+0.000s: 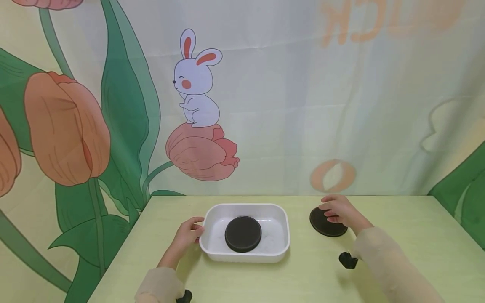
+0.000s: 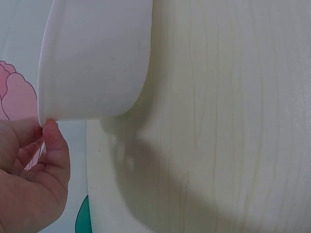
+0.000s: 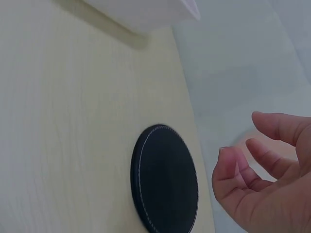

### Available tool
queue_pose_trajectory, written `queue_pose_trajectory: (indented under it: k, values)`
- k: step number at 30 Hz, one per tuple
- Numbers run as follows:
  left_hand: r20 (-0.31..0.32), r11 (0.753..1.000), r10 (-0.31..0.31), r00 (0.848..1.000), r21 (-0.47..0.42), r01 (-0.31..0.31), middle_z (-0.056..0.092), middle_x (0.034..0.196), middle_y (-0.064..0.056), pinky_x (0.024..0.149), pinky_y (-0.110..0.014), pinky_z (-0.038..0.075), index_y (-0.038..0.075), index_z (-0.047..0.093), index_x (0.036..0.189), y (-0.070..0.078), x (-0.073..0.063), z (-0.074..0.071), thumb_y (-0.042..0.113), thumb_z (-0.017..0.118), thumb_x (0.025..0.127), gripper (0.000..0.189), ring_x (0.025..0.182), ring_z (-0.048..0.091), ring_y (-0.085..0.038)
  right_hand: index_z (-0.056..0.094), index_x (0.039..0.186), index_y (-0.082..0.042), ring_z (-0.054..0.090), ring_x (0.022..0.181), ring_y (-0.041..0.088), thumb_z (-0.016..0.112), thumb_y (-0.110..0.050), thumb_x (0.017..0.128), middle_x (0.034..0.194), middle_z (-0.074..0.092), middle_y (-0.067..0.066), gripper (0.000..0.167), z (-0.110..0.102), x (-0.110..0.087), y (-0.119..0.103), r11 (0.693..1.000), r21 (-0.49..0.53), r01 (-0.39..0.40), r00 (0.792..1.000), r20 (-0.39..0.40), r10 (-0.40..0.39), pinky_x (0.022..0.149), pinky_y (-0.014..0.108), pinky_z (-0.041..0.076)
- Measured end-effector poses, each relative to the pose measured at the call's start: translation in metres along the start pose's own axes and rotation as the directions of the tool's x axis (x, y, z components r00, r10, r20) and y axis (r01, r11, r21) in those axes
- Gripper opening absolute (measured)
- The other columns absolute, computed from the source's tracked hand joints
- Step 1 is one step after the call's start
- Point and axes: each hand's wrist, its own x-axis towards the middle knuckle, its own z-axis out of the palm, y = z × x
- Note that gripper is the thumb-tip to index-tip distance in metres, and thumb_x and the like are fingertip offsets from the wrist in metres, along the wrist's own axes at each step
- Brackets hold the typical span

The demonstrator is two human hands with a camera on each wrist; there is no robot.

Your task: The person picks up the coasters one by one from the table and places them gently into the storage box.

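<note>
A white rectangular tray with rounded corners sits on the table, a black round coaster lying inside it. My left hand is at the tray's left side; in the left wrist view its thumb and fingers pinch the rim at a corner of the white tray. To the right of the tray, a second black coaster with pale edge stitching lies flat on the table. Above that coaster is my right hand, fingers loosely bent, apart from it and holding nothing.
The pale wood-grain table reaches back to a printed curtain with a rabbit and tulips. Black pieces are at both wrists, beside the light sleeves.
</note>
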Motion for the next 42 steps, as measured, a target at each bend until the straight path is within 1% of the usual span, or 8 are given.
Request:
queue_pose_trajectory:
  k: [5, 8, 14, 17, 22, 29, 36, 42]
  values:
    - [-0.002, 1.0, 0.004, 1.0, 0.006, -0.004, 0.053, 0.09, -0.013, 0.059, -0.025, 0.049, 0.0, 0.049, 0.12, -0.001, 0.0, -0.001, 0.003, 0.051, 0.087, 0.033, 0.073, 0.052, -0.019, 0.035, 0.123, 0.004, 0.05, 0.081, 0.021, 0.055, -0.016, 0.085, 0.096, 0.05, 0.005, 0.047, -0.007, 0.002, 0.011, 0.999, -0.036, 0.025, 1.0, -0.011, -0.025, 0.066, 0.028, 0.049]
    - [-0.001, 1.0, 0.008, 1.0, 0.009, -0.008, 0.053, 0.09, -0.013, 0.059, -0.026, 0.049, 0.0, 0.049, 0.12, -0.002, 0.001, 0.0, 0.003, 0.051, 0.087, 0.033, 0.073, 0.052, -0.018, 0.035, 0.125, 0.004, 0.049, 0.087, 0.024, 0.055, -0.018, 0.085, 0.102, 0.05, 0.008, 0.049, -0.013, 0.005, 0.019, 0.997, -0.069, 0.043, 0.999, -0.026, -0.044, 0.07, 0.03, 0.049]
    - [-0.004, 1.0, 0.017, 1.0, 0.007, -0.017, 0.054, 0.09, -0.014, 0.059, -0.026, 0.049, 0.0, 0.05, 0.119, -0.003, 0.002, 0.0, 0.002, 0.051, 0.087, 0.032, 0.072, 0.052, -0.017, 0.034, 0.129, 0.003, 0.044, 0.105, 0.035, 0.053, -0.023, 0.087, 0.124, 0.042, 0.024, 0.053, -0.024, 0.01, 0.032, 0.986, -0.15, 0.079, 0.995, -0.053, -0.088, 0.079, 0.036, 0.046]
    - [-0.003, 1.0, 0.026, 1.0, 0.005, -0.026, 0.054, 0.09, -0.014, 0.058, -0.027, 0.049, -0.001, 0.049, 0.119, -0.003, 0.002, 0.0, 0.001, 0.051, 0.087, 0.032, 0.072, 0.052, -0.017, 0.033, 0.13, 0.004, 0.043, 0.111, 0.037, 0.052, -0.024, 0.088, 0.13, 0.037, 0.025, 0.054, -0.027, 0.011, 0.036, 0.979, -0.182, 0.089, 0.993, -0.061, -0.102, 0.079, 0.036, 0.045]
    - [-0.004, 1.0, 0.029, 1.0, -0.002, -0.029, 0.053, 0.09, -0.014, 0.059, -0.028, 0.049, -0.001, 0.05, 0.118, -0.004, 0.002, 0.0, 0.001, 0.051, 0.086, 0.032, 0.07, 0.052, -0.017, 0.031, 0.131, 0.004, 0.041, 0.114, 0.036, 0.05, -0.021, 0.089, 0.133, 0.033, 0.027, 0.053, -0.03, 0.012, 0.041, 0.975, -0.199, 0.094, 0.991, -0.077, -0.111, 0.082, 0.039, 0.042]
    - [-0.012, 1.0, 0.021, 1.0, -0.008, -0.022, 0.053, 0.089, -0.013, 0.057, -0.026, 0.049, -0.001, 0.05, 0.118, -0.006, 0.004, 0.001, 0.001, 0.052, 0.086, 0.032, 0.068, 0.053, -0.016, 0.024, 0.134, 0.007, 0.028, 0.124, 0.042, 0.048, -0.016, 0.089, 0.137, 0.024, 0.03, 0.056, -0.036, 0.021, 0.052, 0.978, -0.178, 0.114, 0.991, -0.05, -0.124, 0.098, 0.054, 0.029]
    - [-0.009, 1.0, 0.018, 1.0, -0.007, -0.018, 0.053, 0.089, -0.013, 0.057, -0.026, 0.049, 0.0, 0.05, 0.118, -0.006, 0.004, 0.0, 0.001, 0.052, 0.086, 0.032, 0.068, 0.052, -0.016, 0.024, 0.134, 0.007, 0.024, 0.125, 0.044, 0.05, -0.017, 0.089, 0.137, 0.023, 0.031, 0.057, -0.038, 0.026, 0.059, 0.977, -0.183, 0.109, 0.993, -0.033, -0.117, 0.098, 0.056, 0.027]
    - [-0.007, 1.0, 0.007, 1.0, -0.001, -0.007, 0.053, 0.089, -0.013, 0.059, -0.027, 0.049, 0.0, 0.05, 0.119, -0.004, 0.002, -0.001, 0.002, 0.052, 0.086, 0.032, 0.07, 0.052, -0.016, 0.027, 0.132, 0.01, 0.028, 0.122, 0.045, 0.052, -0.013, 0.087, 0.133, 0.026, 0.033, 0.056, -0.036, 0.027, 0.06, 0.969, -0.215, 0.12, 0.991, -0.039, -0.132, 0.098, 0.054, 0.028]
